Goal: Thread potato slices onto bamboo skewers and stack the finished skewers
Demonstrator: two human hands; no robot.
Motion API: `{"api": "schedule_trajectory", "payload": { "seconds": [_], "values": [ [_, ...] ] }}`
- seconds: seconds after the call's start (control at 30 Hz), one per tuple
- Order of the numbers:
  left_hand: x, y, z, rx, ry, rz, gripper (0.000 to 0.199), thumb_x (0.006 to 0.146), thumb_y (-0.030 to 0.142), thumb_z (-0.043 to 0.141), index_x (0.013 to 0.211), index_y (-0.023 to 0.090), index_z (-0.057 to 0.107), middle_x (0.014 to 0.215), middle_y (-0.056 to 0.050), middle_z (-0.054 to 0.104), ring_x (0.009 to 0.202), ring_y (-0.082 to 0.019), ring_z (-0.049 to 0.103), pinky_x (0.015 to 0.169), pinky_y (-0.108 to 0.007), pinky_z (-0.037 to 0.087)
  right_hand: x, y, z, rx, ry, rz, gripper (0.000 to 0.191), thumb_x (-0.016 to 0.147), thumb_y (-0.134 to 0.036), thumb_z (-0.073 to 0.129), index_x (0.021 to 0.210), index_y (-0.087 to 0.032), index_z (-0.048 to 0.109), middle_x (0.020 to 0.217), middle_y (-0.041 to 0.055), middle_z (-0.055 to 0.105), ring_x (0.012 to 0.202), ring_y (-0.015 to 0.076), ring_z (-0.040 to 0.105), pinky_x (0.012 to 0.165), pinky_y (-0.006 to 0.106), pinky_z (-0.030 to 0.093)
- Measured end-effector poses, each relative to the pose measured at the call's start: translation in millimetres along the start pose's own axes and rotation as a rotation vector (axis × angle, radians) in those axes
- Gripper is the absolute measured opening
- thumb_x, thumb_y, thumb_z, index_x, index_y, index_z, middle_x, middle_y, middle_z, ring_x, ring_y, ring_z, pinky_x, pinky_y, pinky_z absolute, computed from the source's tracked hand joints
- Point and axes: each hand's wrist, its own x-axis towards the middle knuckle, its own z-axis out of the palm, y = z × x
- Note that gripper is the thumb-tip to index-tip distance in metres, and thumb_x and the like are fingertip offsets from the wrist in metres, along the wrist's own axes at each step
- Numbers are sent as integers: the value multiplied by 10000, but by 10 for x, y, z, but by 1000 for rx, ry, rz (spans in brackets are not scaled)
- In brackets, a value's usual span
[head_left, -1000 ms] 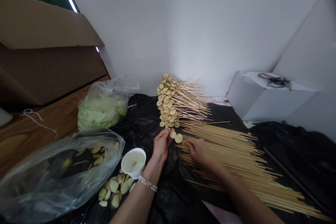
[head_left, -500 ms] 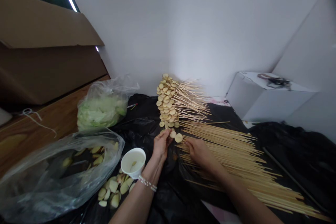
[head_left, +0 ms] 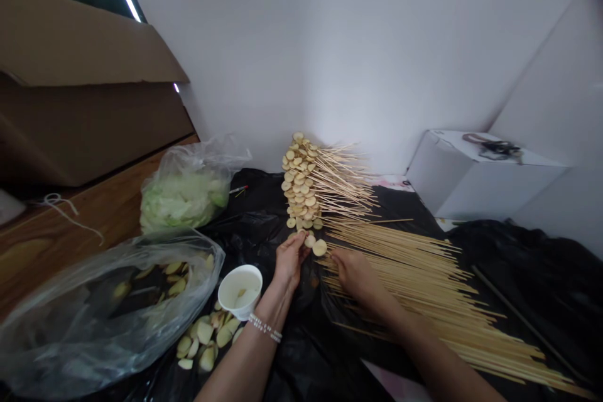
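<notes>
Pale round slices (head_left: 319, 247) hang on a skewer between my two hands. My left hand (head_left: 291, 259), with a beaded bracelet at the wrist, pinches a slice at the skewer's left end. On the right, my right hand (head_left: 352, 269) has its fingers closed round the skewer, most of which is hidden by the hand. Behind them lies a pile of skewered slices (head_left: 299, 182), sticks pointing right. Many bare wooden skewers (head_left: 424, 270) are spread under and beyond my right hand. A white cup (head_left: 240, 289) and loose slices (head_left: 205, 333) are left of my left forearm.
An open clear bag (head_left: 117, 320) holding slices lies at the left. Behind it stands a bag of pale green vegetable pieces (head_left: 186, 195). Black plastic sheeting (head_left: 254, 226) covers the work surface. A white box (head_left: 452, 176) stands at the right, against a wall, with a cardboard box (head_left: 89, 125) far left.
The two slices on the skewer have shifted very slightly left. Both hands keep nearly the same place and hold.
</notes>
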Motion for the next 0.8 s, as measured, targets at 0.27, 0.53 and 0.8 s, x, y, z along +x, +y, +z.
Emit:
{"api": "schedule_trajectory", "payload": {
  "seconds": [0.27,0.53,0.8],
  "values": [
    [4,-7,-1,-10,-8,3,346,456,306,870,723,128,740,800,-78,726,701,-144,643,645,-239,495,11,9,33,39,42,-9,288,902,-125,383,688,-173,569,693,38,636,635,133,528,616,246,296],
    [2,-64,15,-12,-21,59,314,568,363,827,747,127,722,794,-71,724,707,-145,656,688,-247,506,39,30,6,109,43,-14,279,920,-174,378,735,-179,588,730,37,646,653,138,544,633,241,327],
    [-40,-29,34,77,-32,34,475,916,460,406,901,78,688,932,-189,714,792,-196,689,776,-309,517,172,164,-213,335,160,5,274,909,-289,388,850,-187,636,722,37,657,658,158,573,642,260,395]
  ]
}}
